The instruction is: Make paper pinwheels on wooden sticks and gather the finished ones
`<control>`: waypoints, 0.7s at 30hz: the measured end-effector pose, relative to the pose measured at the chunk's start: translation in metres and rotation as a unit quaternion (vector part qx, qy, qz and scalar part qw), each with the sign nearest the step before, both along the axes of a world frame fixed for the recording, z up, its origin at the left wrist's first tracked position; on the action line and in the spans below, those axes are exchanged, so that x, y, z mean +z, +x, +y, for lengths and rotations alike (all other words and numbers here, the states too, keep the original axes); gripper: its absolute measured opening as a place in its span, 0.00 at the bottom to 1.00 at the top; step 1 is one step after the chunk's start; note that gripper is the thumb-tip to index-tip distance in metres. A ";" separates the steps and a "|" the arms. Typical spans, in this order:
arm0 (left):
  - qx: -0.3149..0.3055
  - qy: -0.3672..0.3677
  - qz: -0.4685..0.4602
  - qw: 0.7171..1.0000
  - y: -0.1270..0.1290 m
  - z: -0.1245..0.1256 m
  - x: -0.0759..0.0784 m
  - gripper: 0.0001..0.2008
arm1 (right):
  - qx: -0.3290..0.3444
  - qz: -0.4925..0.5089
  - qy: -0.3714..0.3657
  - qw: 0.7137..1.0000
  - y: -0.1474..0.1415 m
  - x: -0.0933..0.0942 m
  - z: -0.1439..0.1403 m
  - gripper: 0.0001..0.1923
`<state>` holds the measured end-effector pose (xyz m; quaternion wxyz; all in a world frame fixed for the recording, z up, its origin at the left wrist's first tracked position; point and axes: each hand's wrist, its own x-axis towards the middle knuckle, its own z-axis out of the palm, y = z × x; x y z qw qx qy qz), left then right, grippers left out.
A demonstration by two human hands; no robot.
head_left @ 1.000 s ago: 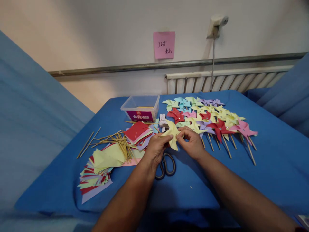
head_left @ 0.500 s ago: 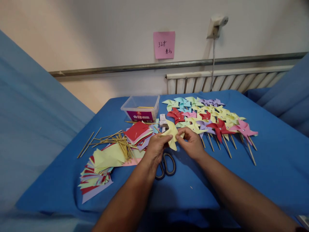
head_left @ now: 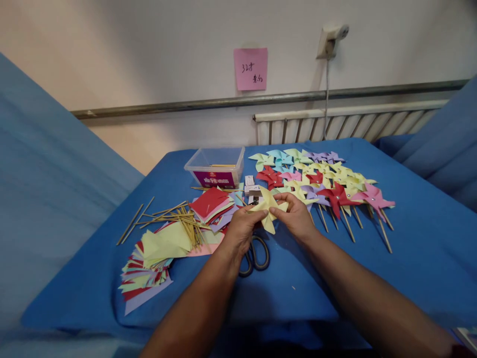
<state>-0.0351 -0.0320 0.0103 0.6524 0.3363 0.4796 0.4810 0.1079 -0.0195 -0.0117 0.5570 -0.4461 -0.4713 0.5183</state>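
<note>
Above the bench (head_left: 421, 238), a seemingly near-formed yellow paper pinwheel (head_left: 267, 200) is being pinched by left hand (head_left: 241, 226) and right hand (head_left: 296, 218), finished pinwheels (head_left: 338, 197) being kept at two o'clock, unfolded sheets (head_left: 166, 243) at nine.

Between the left hand (head_left: 240, 226) and the right hand (head_left: 294, 219) one pinwheel (head_left: 269, 211) is sitting above the desk (head_left: 417, 258); scissors (head_left: 254, 256) are lying nearer, between the forearms. Finished pinwheels (head_left: 338, 197) are filling the far right, a radiator (head_left: 365, 109) standing behind them. Far left of centre, a box (head_left: 215, 180) is holding sticks; before it a paper stack (head_left: 208, 203) is lying. Left of that, loose sticks (head_left: 192, 231) are resting partly on a fanned pile (head_left: 166, 248) of sheets.
</note>
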 end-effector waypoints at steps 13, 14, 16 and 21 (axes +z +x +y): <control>-0.031 0.079 0.213 0.973 -0.011 0.001 0.014 0.08 | 0.016 -0.141 0.055 0.988 0.004 0.005 -0.006 0.17; -0.034 0.082 0.220 0.971 -0.012 0.001 0.015 0.08 | 0.015 -0.148 0.060 0.987 0.005 0.005 -0.006 0.17; -0.043 0.089 0.234 0.967 -0.014 0.001 0.017 0.07 | 0.016 -0.151 0.066 0.986 0.005 0.004 -0.005 0.17; -0.049 0.119 0.272 0.954 -0.015 0.001 0.021 0.07 | 0.023 -0.150 0.072 0.986 0.004 0.001 -0.004 0.17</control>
